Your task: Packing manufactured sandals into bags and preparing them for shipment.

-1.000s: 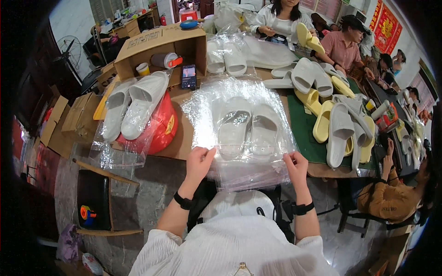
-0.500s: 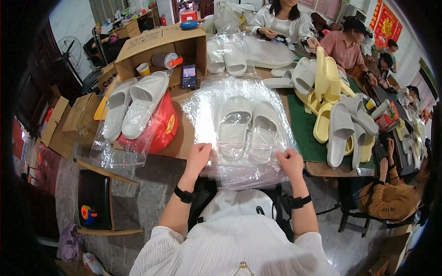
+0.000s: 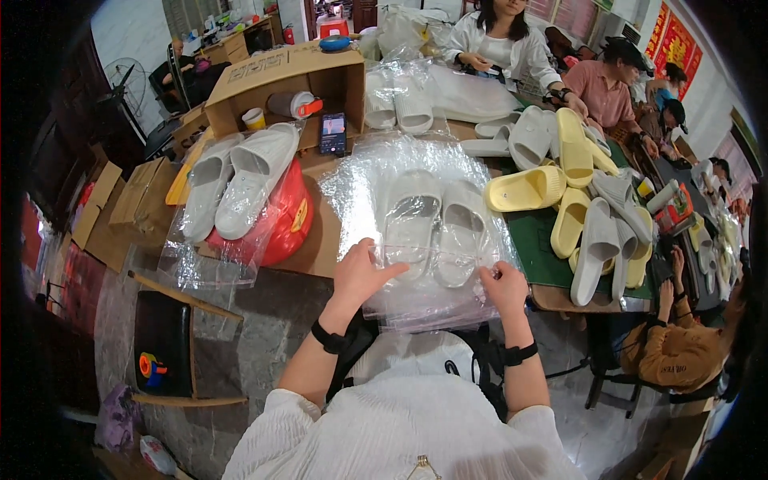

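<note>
A pair of light grey slide slippers (image 3: 412,228) lies inside a clear plastic bag (image 3: 428,264), toes away from me. The bag rests on a stack of clear bags (image 3: 356,180) at the table's front edge. My left hand (image 3: 358,276) lies on the bag's near left part, thumb stretched toward the slippers' heels and the other fingers apart. At the near right corner, my right hand (image 3: 506,286) pinches the bag's edge between thumb and fingers. A crease line runs across the bag just over the heels.
Left stand bagged grey slippers (image 3: 252,184) on a red item (image 3: 296,220), with a carton (image 3: 280,76) and phone (image 3: 333,134) behind. Yellow slippers (image 3: 524,190) and grey slippers (image 3: 594,248) pile up on the right. Co-workers sit beyond; a chair (image 3: 164,344) stands left.
My left hand has shifted right onto the bag and its fingers have spread. My right hand stays at its corner. In the right pile, a yellow slipper now lies flat, pointing left.
</note>
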